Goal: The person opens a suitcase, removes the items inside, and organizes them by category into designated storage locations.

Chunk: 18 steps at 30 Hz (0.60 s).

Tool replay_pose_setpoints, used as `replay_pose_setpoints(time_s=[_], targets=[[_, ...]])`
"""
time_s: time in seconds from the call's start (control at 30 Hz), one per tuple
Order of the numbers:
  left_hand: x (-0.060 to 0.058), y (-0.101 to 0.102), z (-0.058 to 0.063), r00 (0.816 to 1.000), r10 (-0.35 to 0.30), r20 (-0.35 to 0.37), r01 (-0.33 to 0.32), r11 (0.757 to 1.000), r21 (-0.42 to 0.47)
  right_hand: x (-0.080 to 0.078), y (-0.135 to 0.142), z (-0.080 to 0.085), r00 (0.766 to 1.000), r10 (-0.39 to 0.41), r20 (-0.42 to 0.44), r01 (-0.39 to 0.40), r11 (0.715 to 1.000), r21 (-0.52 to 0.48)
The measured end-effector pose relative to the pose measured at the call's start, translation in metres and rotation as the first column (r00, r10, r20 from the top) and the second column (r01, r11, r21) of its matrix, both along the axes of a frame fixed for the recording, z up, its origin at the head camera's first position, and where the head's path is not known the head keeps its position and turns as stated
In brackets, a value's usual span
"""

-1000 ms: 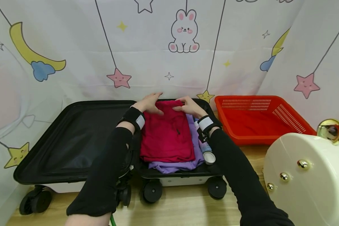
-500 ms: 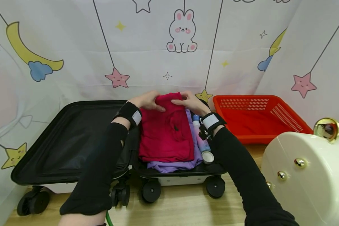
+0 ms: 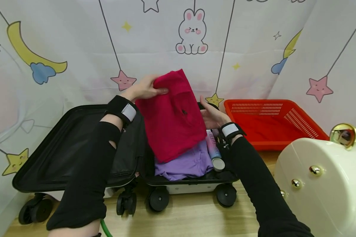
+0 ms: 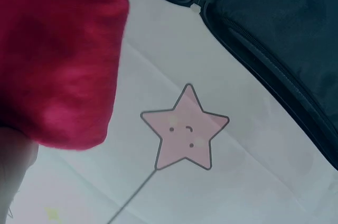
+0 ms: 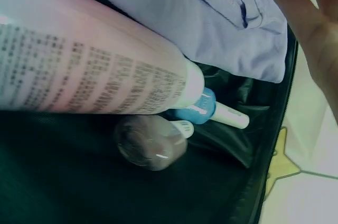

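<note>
Showing red garment [image 3: 172,123]: head, left wrist

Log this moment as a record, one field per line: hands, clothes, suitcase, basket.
Left hand: grips red cloth near its top left corner
Right hand: at red cloth's right edge, contact unclear
Red cloth: tilted above purple cloth
Suitcase: open; purple cloth beside bottle in right half
Basket: red, right of suitcase
</note>
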<state>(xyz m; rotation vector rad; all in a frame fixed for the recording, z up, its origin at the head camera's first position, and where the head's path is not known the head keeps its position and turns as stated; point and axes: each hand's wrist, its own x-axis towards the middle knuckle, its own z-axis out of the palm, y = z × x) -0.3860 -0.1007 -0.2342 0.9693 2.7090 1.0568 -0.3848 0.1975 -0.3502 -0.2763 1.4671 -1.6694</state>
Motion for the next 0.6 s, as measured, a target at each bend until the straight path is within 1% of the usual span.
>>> replay_pose_setpoints(time_s=[0.07, 0.17, 0.2, 0.27, 0.33, 0.4, 0.47, 0.53, 0.6], targets=[[0.0, -0.005, 0.006, 1.0, 0.022, -0.006, -0.021, 0.998, 0.059, 0.001, 0.004, -0.001, 0.998, -0.05, 0.027, 0.05, 0.999, -0.004], [0.001, -0.01, 0.011, 0.999, 0.05, -0.014, -0.048, 0.988, 0.144, 0.002, 0.009, -0.001, 0.988, -0.15, 0.027, 0.15, 0.989, 0.006], [0.001, -0.012, 0.012, 0.998, 0.064, -0.021, -0.06, 0.984, 0.17, 0.002, 0.01, -0.001, 0.984, -0.174, 0.033, 0.174, 0.985, -0.006], [0.002, -0.014, 0.014, 0.995, 0.094, -0.03, -0.085, 0.971, 0.225, 0.003, 0.012, -0.001, 0.977, -0.207, 0.05, 0.21, 0.975, -0.068], [0.003, -0.016, 0.015, 0.992, 0.12, -0.039, -0.104, 0.951, 0.29, 0.004, 0.014, -0.001, 0.974, -0.212, 0.082, 0.223, 0.959, -0.174], [0.003, -0.016, 0.017, 0.988, 0.147, -0.055, -0.119, 0.929, 0.351, 0.004, 0.016, -0.001, 0.976, -0.189, 0.11, 0.214, 0.928, -0.304], [0.004, -0.015, 0.019, 0.981, 0.184, -0.064, -0.143, 0.903, 0.406, 0.004, 0.016, 0.001, 0.977, -0.178, 0.116, 0.211, 0.885, -0.415], [0.004, -0.013, 0.021, 0.971, 0.228, -0.074, -0.172, 0.879, 0.444, 0.004, 0.013, 0.002, 0.977, -0.182, 0.114, 0.215, 0.84, -0.499], [0.005, -0.009, 0.022, 0.96, 0.271, -0.075, -0.205, 0.856, 0.476, 0.005, 0.008, 0.005, 0.972, -0.203, 0.116, 0.233, 0.801, -0.552]])
